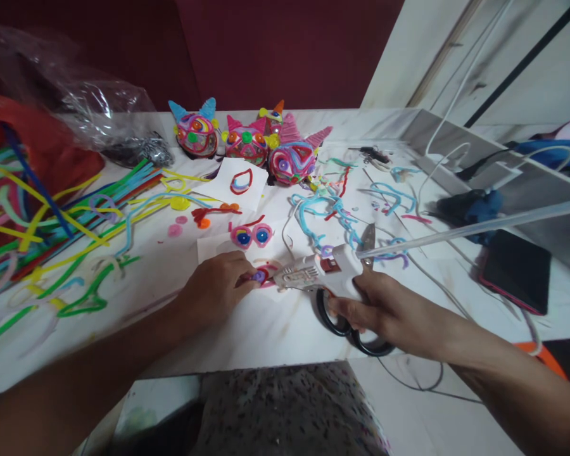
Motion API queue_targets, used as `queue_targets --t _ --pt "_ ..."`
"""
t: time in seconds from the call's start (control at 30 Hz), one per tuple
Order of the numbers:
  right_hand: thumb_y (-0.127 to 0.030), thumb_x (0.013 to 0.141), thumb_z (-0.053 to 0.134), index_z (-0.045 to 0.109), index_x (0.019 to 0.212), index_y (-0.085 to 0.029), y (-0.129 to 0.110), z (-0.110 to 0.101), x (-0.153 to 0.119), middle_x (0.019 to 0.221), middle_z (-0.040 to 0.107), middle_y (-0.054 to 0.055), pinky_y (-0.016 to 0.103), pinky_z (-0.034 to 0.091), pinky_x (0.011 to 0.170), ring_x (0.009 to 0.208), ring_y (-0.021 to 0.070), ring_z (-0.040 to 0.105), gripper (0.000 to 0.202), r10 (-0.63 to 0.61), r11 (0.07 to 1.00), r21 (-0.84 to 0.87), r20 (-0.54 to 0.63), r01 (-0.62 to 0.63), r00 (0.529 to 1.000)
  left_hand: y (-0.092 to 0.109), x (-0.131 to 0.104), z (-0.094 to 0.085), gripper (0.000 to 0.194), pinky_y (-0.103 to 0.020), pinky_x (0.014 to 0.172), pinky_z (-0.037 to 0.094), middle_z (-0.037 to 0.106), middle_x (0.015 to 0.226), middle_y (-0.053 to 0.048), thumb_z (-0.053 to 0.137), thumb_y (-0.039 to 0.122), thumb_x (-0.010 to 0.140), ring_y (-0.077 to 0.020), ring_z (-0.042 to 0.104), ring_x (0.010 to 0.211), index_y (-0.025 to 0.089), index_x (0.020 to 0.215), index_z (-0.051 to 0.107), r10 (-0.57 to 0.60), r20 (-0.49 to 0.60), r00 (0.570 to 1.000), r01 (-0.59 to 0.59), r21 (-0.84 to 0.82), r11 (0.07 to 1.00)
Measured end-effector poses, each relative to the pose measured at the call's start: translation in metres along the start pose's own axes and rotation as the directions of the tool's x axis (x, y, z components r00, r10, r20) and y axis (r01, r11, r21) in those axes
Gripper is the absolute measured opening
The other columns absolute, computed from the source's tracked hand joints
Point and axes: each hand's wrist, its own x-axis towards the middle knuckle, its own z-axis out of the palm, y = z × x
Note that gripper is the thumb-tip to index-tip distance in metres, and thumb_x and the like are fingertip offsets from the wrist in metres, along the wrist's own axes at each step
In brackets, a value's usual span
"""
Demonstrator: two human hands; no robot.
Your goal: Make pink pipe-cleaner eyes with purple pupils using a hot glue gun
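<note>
My right hand (380, 304) is wrapped round the handle of a white hot glue gun (308, 271), with a long clear glue stick (456, 233) running out of its back. The nozzle points left at a small coiled pipe cleaner piece (261, 276) in red, pink and purple. My left hand (218, 282) pinches that piece at its left edge, low over white paper. Black-handled scissors (333, 315) lie beneath the gun and right hand. Just beyond the left hand rests a pair of pink-rimmed coils with blue centres (251, 237).
Several decorated animal heads (244, 142) stand at the back. A paper with a red outline (240, 182) lies before them. Pipe cleaners (76, 215) spread over the left, blue loops (313, 209) to the right. A black tablet-like device (517, 271) and cables lie at the right.
</note>
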Motion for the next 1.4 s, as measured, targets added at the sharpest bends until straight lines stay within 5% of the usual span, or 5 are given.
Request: queue_targets --t 0.23,0.5,0.7,1.4 --pt "-0.062 0.08 0.056 0.041 0.062 -0.026 -0.005 -0.003 0.002 0.051 0.039 -0.005 0.026 0.026 0.043 0.046 0.0097 0.034 0.044 0.059 0.996 0.069 -0.033 -0.056 0.998 -0.001 -0.001 0.0 0.014 -0.027 0.066 0.039 0.065 0.082 -0.001 0.062 0.022 0.089 -0.013 0.056 0.07 0.017 0.08 0.072 0.011 -0.005 1.0 -0.01 0.014 1.0" --pt "-0.065 0.083 0.059 0.054 0.064 -0.021 -0.003 -0.01 0.001 0.058 0.055 0.001 0.026 0.031 0.046 0.052 0.0119 0.045 0.048 0.049 0.978 0.2 0.05 -0.058 0.998 0.001 0.0 -0.001 0.014 -0.027 0.066 0.039 0.064 0.081 -0.001 0.061 0.022 0.089 -0.0125 0.054 0.069 0.016 0.079 0.071 0.012 -0.008 1.0 -0.012 0.021 1.0" --pt "-0.061 0.084 0.059 0.051 0.062 -0.023 -0.009 -0.009 0.002 0.051 0.045 -0.003 0.027 0.032 0.046 0.047 0.0115 0.041 0.044 0.082 0.981 0.173 0.051 -0.09 0.995 0.004 0.0 -0.003 0.014 -0.027 0.066 0.039 0.064 0.081 -0.001 0.061 0.022 0.088 -0.0127 0.055 0.069 0.016 0.08 0.071 -0.01 0.01 1.0 0.01 0.034 0.999" --pt "-0.056 0.083 0.058 0.047 0.069 -0.024 -0.007 -0.004 -0.001 0.055 0.048 -0.004 0.025 0.032 0.043 0.049 0.012 0.043 0.036 0.067 0.991 0.109 0.043 -0.071 0.997 0.0 0.0 -0.001 0.013 -0.027 0.068 0.04 0.065 0.083 -0.002 0.06 0.022 0.088 -0.0141 0.057 0.074 0.017 0.082 0.071 0.027 0.001 1.0 -0.027 0.054 0.998"
